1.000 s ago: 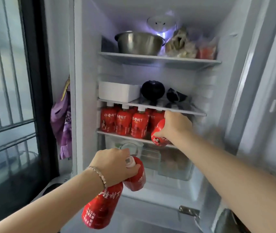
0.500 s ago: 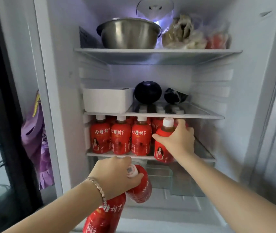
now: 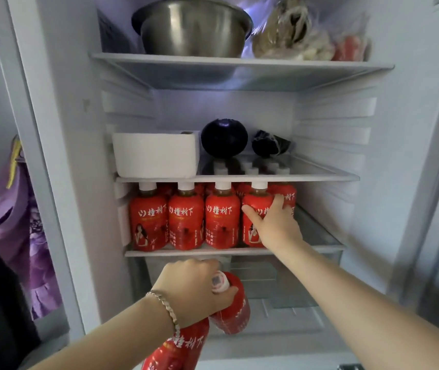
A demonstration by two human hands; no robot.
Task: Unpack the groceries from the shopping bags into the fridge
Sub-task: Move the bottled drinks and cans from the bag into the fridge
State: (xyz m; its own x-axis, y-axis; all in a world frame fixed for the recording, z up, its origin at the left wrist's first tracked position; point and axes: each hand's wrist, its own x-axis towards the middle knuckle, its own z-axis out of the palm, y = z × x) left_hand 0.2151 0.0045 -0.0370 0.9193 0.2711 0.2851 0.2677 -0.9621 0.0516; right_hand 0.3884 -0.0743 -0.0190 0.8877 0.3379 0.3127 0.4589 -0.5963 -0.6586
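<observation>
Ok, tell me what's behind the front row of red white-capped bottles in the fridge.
More red bottles; their white caps show through the clear glass shelf above. The front row and right hand hide how many.

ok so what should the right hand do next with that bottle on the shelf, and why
Probably let go: the right hand grips the fourth bottle, already upright in the front row. The left hand holds two more bottles and bare shelf shows right of the row, so fetch one next.
</observation>
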